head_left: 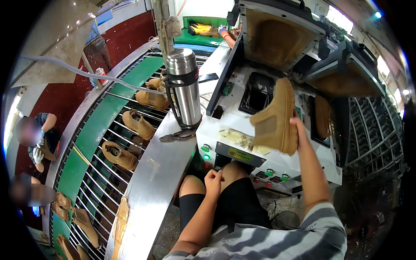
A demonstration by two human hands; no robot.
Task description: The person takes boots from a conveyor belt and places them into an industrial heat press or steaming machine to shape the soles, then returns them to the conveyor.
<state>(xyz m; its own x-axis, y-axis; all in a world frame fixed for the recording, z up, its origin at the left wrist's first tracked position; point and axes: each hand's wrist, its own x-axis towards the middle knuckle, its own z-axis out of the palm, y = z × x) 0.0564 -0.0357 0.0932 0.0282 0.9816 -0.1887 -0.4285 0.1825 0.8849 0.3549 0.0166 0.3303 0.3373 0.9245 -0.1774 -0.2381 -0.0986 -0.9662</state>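
Note:
A tan ankle boot (274,125) with an elastic side panel is held up over the front of the white machine (208,132). My right hand (297,130) is shut on its sole side; part of the fingers is hidden behind the boot. The boot tilts, toe end upward. Just beyond it, a dark open well (258,93) sits beneath a raised lid (279,37). Another tan boot (323,116) lies in the machine's right-hand well. Over my knees my left hand (213,182) is curled closed, with nothing visible in it.
A steel thermos (186,93) and dark pliers (178,135) stand and lie on the metal ledge to the left. Beyond runs a curved roller conveyor (97,190) carrying several tan boots (119,155). Two people work on its far side. A wire rack (375,130) stands right.

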